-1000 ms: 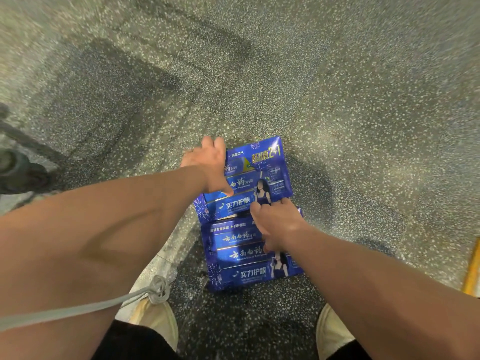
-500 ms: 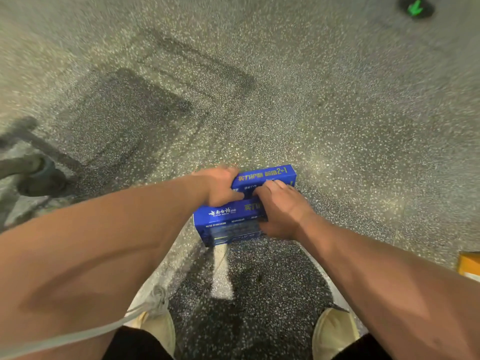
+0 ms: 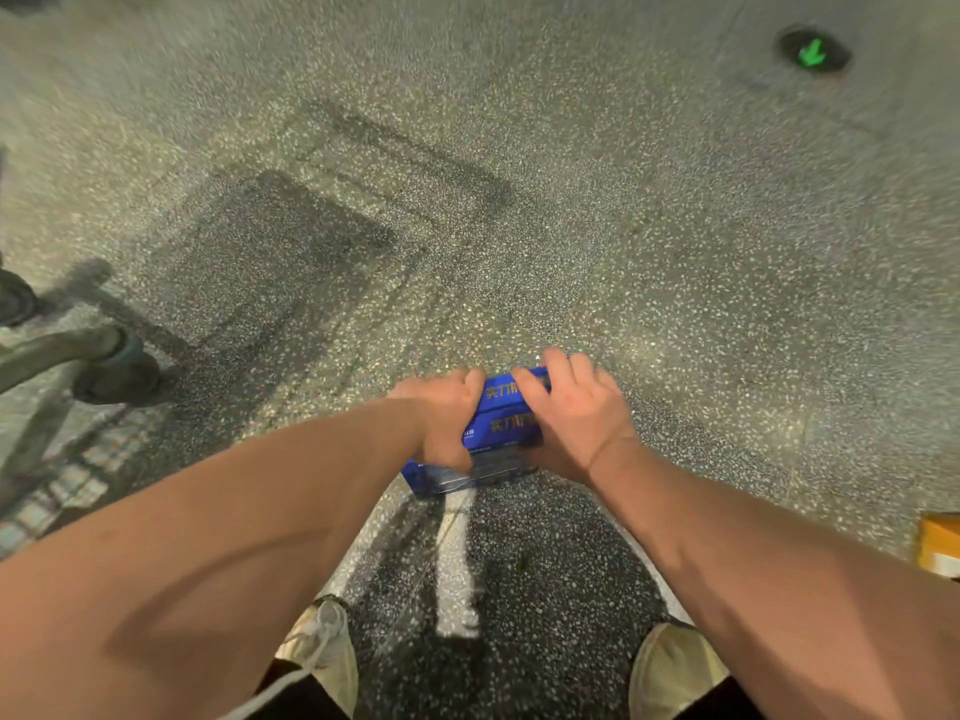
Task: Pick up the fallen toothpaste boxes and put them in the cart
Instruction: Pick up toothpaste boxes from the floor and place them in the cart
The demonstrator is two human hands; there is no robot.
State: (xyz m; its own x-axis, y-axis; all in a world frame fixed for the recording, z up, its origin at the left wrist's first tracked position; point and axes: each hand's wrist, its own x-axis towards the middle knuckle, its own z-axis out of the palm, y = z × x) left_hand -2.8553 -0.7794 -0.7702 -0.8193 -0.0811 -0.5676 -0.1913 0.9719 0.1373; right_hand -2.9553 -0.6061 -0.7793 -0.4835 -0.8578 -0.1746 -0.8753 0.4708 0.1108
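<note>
Two blue toothpaste boxes (image 3: 501, 426) with yellow print are stacked together and held between both hands, just above the speckled floor. My left hand (image 3: 447, 423) grips the stack's left end, fingers curled over the top edge. My right hand (image 3: 576, 413) grips the right end, fingers wrapped over the far side. Most of both boxes is hidden behind the hands. Only the cart's wheel (image 3: 117, 374) and lower frame show at the far left.
Speckled grey terrazzo floor (image 3: 675, 278) spreads all around. A green arrow marker (image 3: 813, 52) lies on the floor at the top right. An orange object (image 3: 940, 543) pokes in at the right edge. My two shoes (image 3: 322, 652) stand at the bottom.
The boxes lay flat side by side on the floor a second ago. Both hands have gathered them into a stack, tipped it on edge and taken hold of it by its two ends.
</note>
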